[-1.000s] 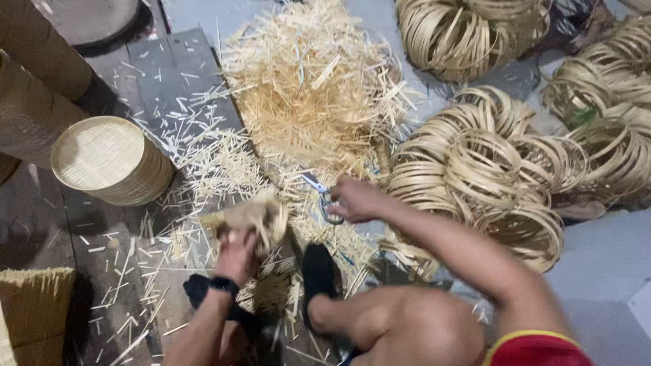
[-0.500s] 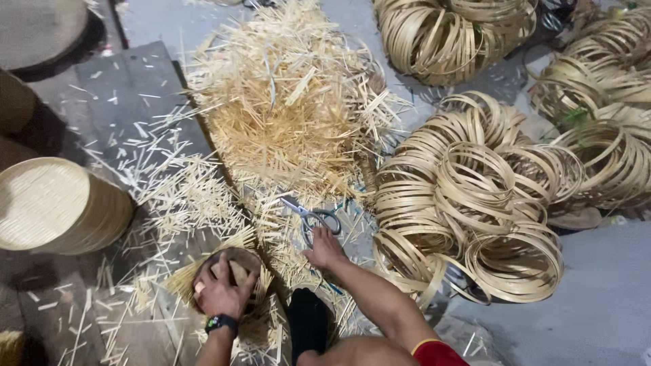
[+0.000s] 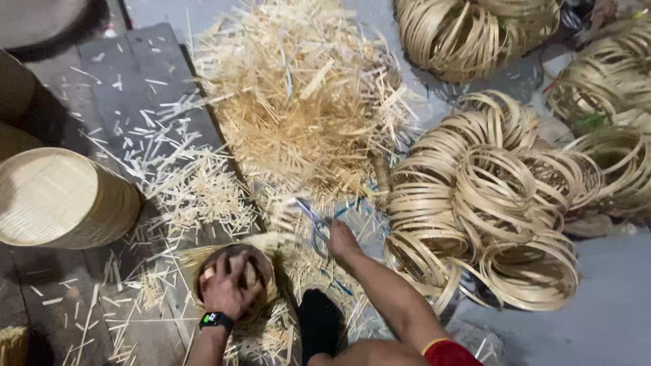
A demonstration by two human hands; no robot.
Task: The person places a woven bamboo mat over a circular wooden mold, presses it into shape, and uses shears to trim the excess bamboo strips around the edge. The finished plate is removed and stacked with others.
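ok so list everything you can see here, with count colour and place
bamboo offcut heap: one, pale yellow, top centre
loose splinters: many, pale, over dark boards
bamboo hoops: several bundles, tan, right and top right
woven basket stack: one, tan, left
scissors: one pair, metal, centre
round woven piece: one, brown, bottom centre
smartwatch: one, black, left wrist
left hand: pressing on the round woven piece
right hand: at the scissors
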